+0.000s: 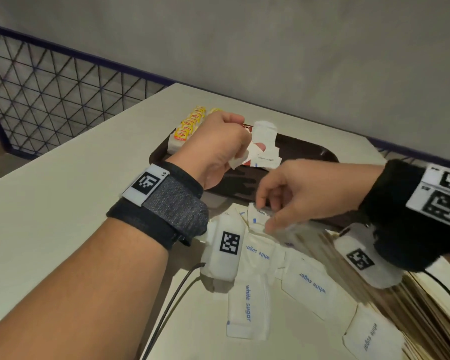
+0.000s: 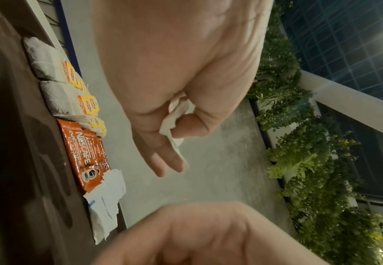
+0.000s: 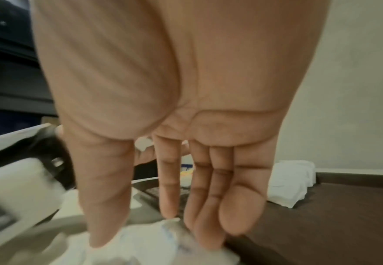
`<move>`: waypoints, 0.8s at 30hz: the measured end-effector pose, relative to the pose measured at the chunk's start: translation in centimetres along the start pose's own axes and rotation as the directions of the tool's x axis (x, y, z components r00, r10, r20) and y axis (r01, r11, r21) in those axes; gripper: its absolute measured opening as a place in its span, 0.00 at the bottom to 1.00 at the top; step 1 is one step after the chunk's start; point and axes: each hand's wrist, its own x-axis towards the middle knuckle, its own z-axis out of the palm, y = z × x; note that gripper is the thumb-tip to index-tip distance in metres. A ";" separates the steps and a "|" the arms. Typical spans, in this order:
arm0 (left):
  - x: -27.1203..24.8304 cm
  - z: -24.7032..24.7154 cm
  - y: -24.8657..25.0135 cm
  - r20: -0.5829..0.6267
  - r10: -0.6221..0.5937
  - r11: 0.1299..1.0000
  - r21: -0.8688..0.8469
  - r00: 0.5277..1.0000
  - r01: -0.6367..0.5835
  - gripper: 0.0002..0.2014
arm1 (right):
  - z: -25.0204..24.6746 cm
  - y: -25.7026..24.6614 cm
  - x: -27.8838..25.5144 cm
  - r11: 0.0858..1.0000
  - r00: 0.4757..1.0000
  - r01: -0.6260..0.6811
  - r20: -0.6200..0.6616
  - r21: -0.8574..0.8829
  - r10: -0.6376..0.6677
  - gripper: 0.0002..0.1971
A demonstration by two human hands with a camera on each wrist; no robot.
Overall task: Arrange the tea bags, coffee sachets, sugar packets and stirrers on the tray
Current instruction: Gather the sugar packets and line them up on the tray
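Note:
A dark brown tray lies on the pale table. Tea bags with yellow tags sit at its far left; orange coffee sachets and a stack of white sugar packets lie beside them. My left hand hovers over the tray and grips a bunch of sugar packets. Several loose sugar packets lie on the table in front of the tray. My right hand reaches down to them and pinches the edge of one sugar packet between thumb and fingertips. Wooden stirrers lie at the right.
A wire mesh fence runs behind the table's left edge, and a grey wall stands close behind the tray. The right half of the tray is bare. A black cable trails from my left wrist.

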 end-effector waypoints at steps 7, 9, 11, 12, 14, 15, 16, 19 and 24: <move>-1.5 0.1 0.7 0.093 -0.072 0.993 0.099 0.993 0.063 0.14 | 2.7 -2.0 -0.5 0.969 0.989 0.004 -0.145 -0.245 -0.041 0.15; -1.6 0.2 0.7 0.077 -0.088 0.992 0.098 0.993 0.080 0.13 | 2.8 -2.3 -0.4 0.964 0.987 0.014 -0.151 -0.264 -0.056 0.14; -1.6 0.3 0.8 0.048 -0.095 0.992 0.092 0.994 0.090 0.13 | 2.9 -2.2 -0.5 0.963 0.984 0.031 -0.161 -0.268 -0.076 0.13; -1.6 0.4 0.9 0.030 -0.097 0.992 0.089 0.995 0.094 0.13 | 2.9 -2.1 -0.6 0.966 0.980 0.033 -0.183 -0.255 -0.082 0.12; -1.5 0.5 1.1 -0.011 -0.105 0.992 0.065 0.994 0.105 0.14 | 2.9 -1.9 -1.1 0.976 0.968 0.036 -0.235 -0.215 -0.087 0.10; -1.5 0.5 1.1 -0.027 -0.105 0.993 0.051 0.994 0.106 0.14 | 2.8 -1.9 -1.4 0.980 0.963 0.042 -0.253 -0.194 -0.091 0.09; -1.4 0.5 1.1 -0.036 -0.100 0.994 0.037 0.994 0.101 0.15 | 2.7 -1.9 -1.8 0.985 0.960 0.045 -0.266 -0.167 -0.089 0.08; -0.9 0.5 0.6 -0.018 -0.062 0.998 0.029 0.998 0.063 0.16 | 2.3 -1.7 -3.4 0.998 0.952 0.014 -0.306 0.055 0.003 0.08; -0.3 0.2 -0.2 0.017 -0.023 1.000 0.004 1.000 0.023 0.22 | 1.9 -1.0 -3.7 0.620 0.910 0.130 -0.342 0.774 0.236 0.10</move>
